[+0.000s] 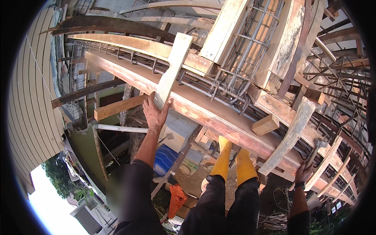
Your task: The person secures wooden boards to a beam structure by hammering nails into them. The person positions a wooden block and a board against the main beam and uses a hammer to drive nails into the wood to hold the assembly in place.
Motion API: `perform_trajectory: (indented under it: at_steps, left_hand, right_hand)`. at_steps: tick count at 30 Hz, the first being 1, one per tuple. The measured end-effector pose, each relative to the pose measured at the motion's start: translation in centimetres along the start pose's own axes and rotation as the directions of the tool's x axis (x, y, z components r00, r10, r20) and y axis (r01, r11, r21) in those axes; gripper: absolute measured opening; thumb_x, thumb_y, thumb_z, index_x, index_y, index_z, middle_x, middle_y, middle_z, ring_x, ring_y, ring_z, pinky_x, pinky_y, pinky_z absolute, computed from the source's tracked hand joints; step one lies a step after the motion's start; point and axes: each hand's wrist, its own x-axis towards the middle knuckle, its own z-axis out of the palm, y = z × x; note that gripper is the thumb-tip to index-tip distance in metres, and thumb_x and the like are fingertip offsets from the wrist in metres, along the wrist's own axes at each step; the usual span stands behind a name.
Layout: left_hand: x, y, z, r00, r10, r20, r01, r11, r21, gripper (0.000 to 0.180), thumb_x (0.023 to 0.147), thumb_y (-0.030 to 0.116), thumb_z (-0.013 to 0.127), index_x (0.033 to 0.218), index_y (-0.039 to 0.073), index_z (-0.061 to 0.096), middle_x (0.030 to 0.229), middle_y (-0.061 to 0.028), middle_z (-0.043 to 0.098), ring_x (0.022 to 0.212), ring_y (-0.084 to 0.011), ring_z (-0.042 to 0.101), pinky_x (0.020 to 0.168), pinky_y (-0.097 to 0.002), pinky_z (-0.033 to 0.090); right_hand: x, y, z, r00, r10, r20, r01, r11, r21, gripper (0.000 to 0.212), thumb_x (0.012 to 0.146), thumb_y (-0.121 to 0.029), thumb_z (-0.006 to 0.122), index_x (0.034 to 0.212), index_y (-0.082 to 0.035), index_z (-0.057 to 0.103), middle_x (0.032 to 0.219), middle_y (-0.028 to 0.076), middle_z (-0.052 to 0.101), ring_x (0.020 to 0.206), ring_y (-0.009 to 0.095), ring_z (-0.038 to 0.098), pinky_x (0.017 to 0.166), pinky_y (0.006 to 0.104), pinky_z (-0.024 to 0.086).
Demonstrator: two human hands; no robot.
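Note:
My left hand (156, 113) grips the lower end of a short pale wooden board (174, 64), thumb on one edge and fingers on the other. This board lies across the top of a long wooden formwork trough, over its reddish near side plank (219, 124) and its far side plank (129, 42). At the right, my right hand (304, 172) is closed around the handle of a hammer (321, 144), its head pointing up and away from me. That hand is close against the near plank. Another pale slat (288, 135) crosses the trough between my hands.
Steel rebar (199, 88) runs inside the trough and meets a rebar cage (250, 35) beyond. A wooden block (266, 124) sits on the trough. My yellow boots (221, 160) are below the near plank. Lower down are a blue striped object (166, 159) and orange cloth (177, 199).

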Motion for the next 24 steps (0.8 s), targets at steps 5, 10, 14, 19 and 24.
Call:
perform_trajectory:
  at_steps: [5, 10, 14, 19, 24]
  left_hand:
    - [0.5, 0.3, 0.7, 0.973, -0.166, 0.161, 0.185, 0.976, -0.115, 0.082, 0.082, 0.049, 0.079, 0.144, 0.008, 0.045, 0.128, -0.0216, 0.049, 0.124, -0.0418, 0.049, 0.103, -0.053, 0.042]
    - [0.5, 0.2, 0.2, 0.965, -0.233, 0.123, 0.258, 0.933, -0.253, 0.08, 0.079, 0.049, 0.082, 0.139, 0.005, 0.051, 0.125, -0.0219, 0.05, 0.121, -0.0422, 0.052, 0.102, -0.0503, 0.045]
    - [0.2, -0.6, 1.0, 0.97, -0.23, 0.079, 0.242, 0.938, -0.246, 0.082, 0.079, 0.05, 0.082, 0.141, 0.006, 0.051, 0.123, -0.0224, 0.052, 0.12, -0.0421, 0.053, 0.102, -0.0512, 0.045]
    - [0.2, -0.5, 0.1, 0.97, -0.21, 0.125, 0.237, 0.934, -0.266, 0.089, 0.079, 0.053, 0.081, 0.146, 0.007, 0.045, 0.128, -0.024, 0.049, 0.125, -0.0439, 0.049, 0.104, -0.0541, 0.042]
    - [-10.8, 1.8, -4.2, 0.943, -0.275, 0.19, 0.299, 0.947, -0.116, 0.103, 0.078, 0.056, 0.081, 0.155, 0.01, 0.029, 0.143, -0.0245, 0.038, 0.135, -0.0449, 0.037, 0.11, -0.0579, 0.032]
  right_hand:
    - [-0.1, 1.0, -0.2, 0.996, -0.039, -0.076, 0.032, 0.996, -0.086, 0.038, 0.099, -0.033, 0.057, 0.106, 0.004, 0.056, 0.084, 0.028, 0.06, 0.077, 0.046, 0.058, 0.071, 0.0519, 0.043]
    - [-0.1, -1.1, -0.6, 0.998, -0.034, -0.059, 0.033, 0.999, -0.021, 0.034, 0.099, -0.031, 0.058, 0.103, 0.002, 0.056, 0.084, 0.025, 0.062, 0.078, 0.043, 0.059, 0.072, 0.0514, 0.043]
    - [0.0, -0.4, -0.7, 1.0, 0.006, -0.017, -0.006, 1.0, -0.01, 0.034, 0.099, -0.03, 0.058, 0.106, 0.003, 0.057, 0.087, 0.025, 0.062, 0.082, 0.043, 0.059, 0.074, 0.051, 0.044]
    - [0.1, 1.7, 0.1, 0.998, -0.029, -0.054, 0.026, 0.998, -0.062, 0.043, 0.099, -0.034, 0.058, 0.116, 0.005, 0.058, 0.096, 0.029, 0.063, 0.09, 0.046, 0.058, 0.08, 0.0514, 0.043]
    - [-0.2, 3.3, 1.1, 0.988, -0.106, -0.113, 0.086, 0.982, -0.168, 0.048, 0.098, -0.037, 0.058, 0.118, 0.007, 0.058, 0.101, 0.031, 0.063, 0.092, 0.049, 0.058, 0.083, 0.0524, 0.043]
